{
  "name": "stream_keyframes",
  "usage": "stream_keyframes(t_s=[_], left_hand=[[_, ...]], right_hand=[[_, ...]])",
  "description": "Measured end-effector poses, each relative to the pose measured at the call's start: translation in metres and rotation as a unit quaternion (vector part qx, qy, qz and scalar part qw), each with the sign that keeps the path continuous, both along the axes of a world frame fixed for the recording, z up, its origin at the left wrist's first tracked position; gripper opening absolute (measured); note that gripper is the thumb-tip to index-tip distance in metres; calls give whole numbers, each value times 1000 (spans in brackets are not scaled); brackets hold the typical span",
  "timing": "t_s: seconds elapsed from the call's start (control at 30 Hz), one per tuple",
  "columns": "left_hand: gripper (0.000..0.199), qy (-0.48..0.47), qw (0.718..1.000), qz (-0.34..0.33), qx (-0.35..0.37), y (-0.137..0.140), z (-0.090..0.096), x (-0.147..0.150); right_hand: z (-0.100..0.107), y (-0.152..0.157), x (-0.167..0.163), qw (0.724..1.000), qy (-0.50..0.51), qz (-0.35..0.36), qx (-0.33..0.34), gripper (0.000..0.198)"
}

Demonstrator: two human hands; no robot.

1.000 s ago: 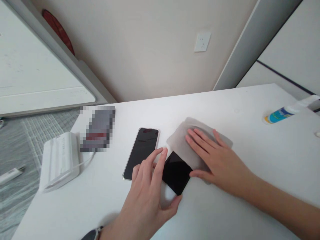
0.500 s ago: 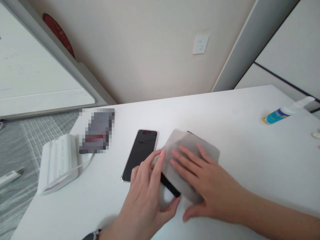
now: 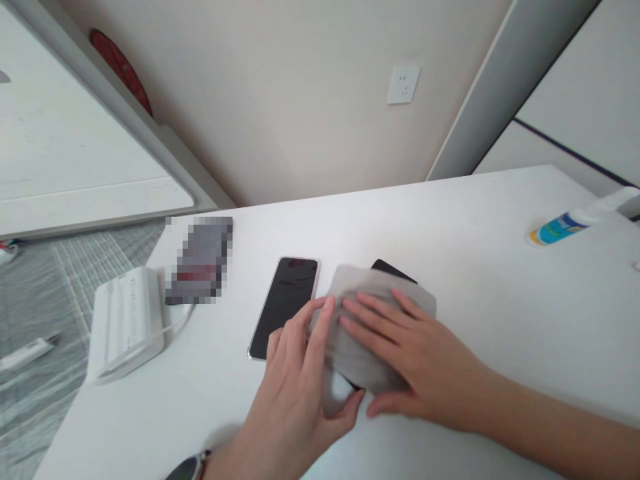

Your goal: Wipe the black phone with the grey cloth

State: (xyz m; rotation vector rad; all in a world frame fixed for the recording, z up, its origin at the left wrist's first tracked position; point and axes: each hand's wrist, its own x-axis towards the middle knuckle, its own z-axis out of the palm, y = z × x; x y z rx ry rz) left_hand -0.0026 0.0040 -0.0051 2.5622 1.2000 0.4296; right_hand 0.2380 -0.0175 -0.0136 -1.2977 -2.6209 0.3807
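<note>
Under a grey cloth on the white table lies a flat black device. Only its far edge and a bit of its near corner show, so I cannot tell its kind. My left hand steadies it, thumb at the near corner and index finger along the left side. My right hand is spread flat on top of the cloth, fingers apart, pressing it against the device. A phone with a dark screen and clear case lies just left of the cloth, beyond my left hand.
At the table's left stand a white power strip with a cable and a pixelated dark object. A spray bottle with a blue label is at the right. The wall behind has a socket.
The cloth has slid toward me under my right hand, baring more of the black device's far edge and covering its near side. My left hand keeps its grip.
</note>
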Motion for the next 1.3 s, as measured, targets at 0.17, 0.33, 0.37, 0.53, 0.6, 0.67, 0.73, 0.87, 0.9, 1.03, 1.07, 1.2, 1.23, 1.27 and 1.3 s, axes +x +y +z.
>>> stream_keyframes(t_s=[0.17, 0.33, 0.37, 0.53, 0.6, 0.67, 0.73, 0.87, 0.9, 1.03, 1.07, 1.2, 1.23, 1.27, 1.3], left_hand=[[111, -1, 1000, 1, -3, -1, 0, 0], [112, 3, 1000, -3, 0, -1, 1, -1], [110, 3, 1000, -2, -6, -1, 1, 0], [110, -10, 1000, 1, -5, -1, 1, 1], [112, -9, 1000, -2, 3, -1, 0, 0], [112, -8, 1000, -2, 2, 0, 0, 0], [110, -8, 1000, 3, -7, -1, 0, 0], [109, -9, 1000, 3, -12, -1, 0, 0], [111, -7, 1000, 1, -8, -1, 0, 0], [112, -3, 1000, 1, 6, -1, 0, 0], [111, -3, 1000, 2, 4, -1, 0, 0], [109, -6, 1000, -2, 10, -1, 1, 2], [110, -7, 1000, -5, 15, -1, 1, 2], [111, -7, 1000, -7, 19, -1, 1, 2], [112, -8, 1000, -8, 22, -1, 1, 2]], right_hand=[[-1, 0, 0, 997, -13, -63, 34, 102], [-1, -1, -4, 1000, 10, 22, 9, 94], [-1, 2, -1, 999, -2, -28, 22, 90], [-1, 1, -2, 997, -9, -60, 43, 103], [0, -4, -7, 999, 15, 46, 15, 105], [0, -4, -8, 998, 18, 62, 7, 99], [-1, -2, -6, 999, -3, -39, 30, 95], [-1, -1, -7, 994, -11, -98, 49, 110], [0, -3, -9, 999, 1, -38, 35, 112], [0, -4, -13, 999, 23, 45, 2, 100], [0, -3, -12, 1000, 12, -11, 14, 98], [1, -1, -11, 995, 3, -94, 43, 111], [3, -1, -12, 999, 19, -40, 25, 112], [5, -1, -12, 999, 38, 26, 0, 109], [8, -1, -11, 994, 55, 88, -26, 101]])
